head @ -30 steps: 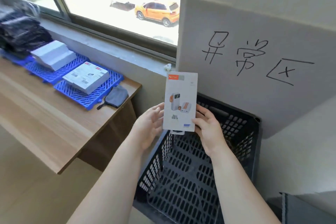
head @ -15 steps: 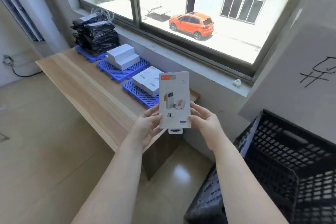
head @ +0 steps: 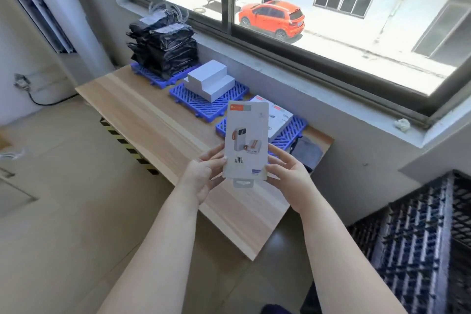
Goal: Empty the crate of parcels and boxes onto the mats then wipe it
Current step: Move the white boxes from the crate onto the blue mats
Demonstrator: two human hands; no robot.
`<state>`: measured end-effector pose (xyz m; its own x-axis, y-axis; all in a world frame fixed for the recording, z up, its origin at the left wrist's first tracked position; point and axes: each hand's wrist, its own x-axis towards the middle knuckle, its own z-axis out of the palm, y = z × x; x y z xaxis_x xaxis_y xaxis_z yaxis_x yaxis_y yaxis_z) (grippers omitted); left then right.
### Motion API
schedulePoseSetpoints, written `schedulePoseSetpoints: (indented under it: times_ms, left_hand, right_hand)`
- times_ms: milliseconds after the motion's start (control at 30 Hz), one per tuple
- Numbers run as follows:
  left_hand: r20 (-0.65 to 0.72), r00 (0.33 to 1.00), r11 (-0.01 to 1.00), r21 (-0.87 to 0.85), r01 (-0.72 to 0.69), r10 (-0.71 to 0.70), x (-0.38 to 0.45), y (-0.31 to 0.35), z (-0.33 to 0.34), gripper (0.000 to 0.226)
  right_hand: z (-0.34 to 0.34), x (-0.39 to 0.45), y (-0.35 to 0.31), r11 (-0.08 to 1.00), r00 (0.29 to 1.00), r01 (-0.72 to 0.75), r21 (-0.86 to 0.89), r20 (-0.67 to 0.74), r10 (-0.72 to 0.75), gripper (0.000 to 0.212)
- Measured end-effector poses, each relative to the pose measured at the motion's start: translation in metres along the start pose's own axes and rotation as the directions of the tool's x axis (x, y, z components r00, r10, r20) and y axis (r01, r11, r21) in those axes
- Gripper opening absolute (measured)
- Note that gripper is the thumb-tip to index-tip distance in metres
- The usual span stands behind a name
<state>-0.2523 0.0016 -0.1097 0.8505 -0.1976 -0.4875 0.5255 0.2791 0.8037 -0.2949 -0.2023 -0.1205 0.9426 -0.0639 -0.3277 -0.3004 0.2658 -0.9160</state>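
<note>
Boxed power-bank package (head: 246, 140) stands upright in the air between both hands, its long axis running up and down and its hang tab at the bottom, just above the near edge of the wooden table (head: 163, 130). The left hand (head: 204, 178) pinches its lower left edge with thumb and fingertips, the right hand (head: 289, 176) holds the lower right edge with fingers loosely curled behind it; each hand sits equally close. Straight beyond the package, farther from the person, lies the nearest blue mat (head: 293, 132), already carrying a similar white box (head: 279, 120), so the placing move looks like a forward reach and a tip onto the flat. The black crate (head: 420, 237) sits low at right, well apart. Compared with a second ago, the view has swung from over the crate to over the table, and the package has travelled with it, still upright.
</note>
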Motion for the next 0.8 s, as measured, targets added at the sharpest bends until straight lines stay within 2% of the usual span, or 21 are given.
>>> schedulePoseSetpoints:
  times_ms: [200,367,467,533,667,800]
  left_hand:
    - [-0.038,0.998,0.999,0.025,0.048,-0.047,0.068,0.03,0.008,0.038]
    - [-0.09,0.996,0.997,0.068,0.032,-0.026,0.126,0.057,0.027,0.036]
    - [-0.072,0.997,0.994,0.102,0.041,-0.034,0.16,0.07,0.04,0.034]
    - [-0.046,0.998,0.988,0.145,0.057,-0.051,0.188,0.076,0.05,0.033]
    - [-0.003,0.997,0.961,0.267,0.074,-0.076,0.241,0.076,0.063,0.036]
    - [0.03,0.987,0.919,0.37,0.135,-0.157,0.304,0.082,0.073,0.032]
  right_hand:
    - [0.004,0.068,-0.019,1.0,0.998,0.0,0.011,-0.059,0.0,0.046]
    - [0.001,0.131,-0.036,1.0,0.993,-0.019,-0.003,-0.114,0.018,0.044]
    - [-0.005,0.157,-0.04,0.999,0.987,0.007,0.038,-0.159,-0.001,0.042]
    - [-0.01,0.175,-0.038,0.998,0.974,0.014,0.066,-0.225,0.002,0.042]
    - [-0.016,0.209,-0.032,1.0,0.93,0.012,0.012,-0.368,-0.007,0.046]
    - [-0.017,0.247,-0.029,0.998,0.872,-0.034,0.05,-0.487,0.054,0.051]
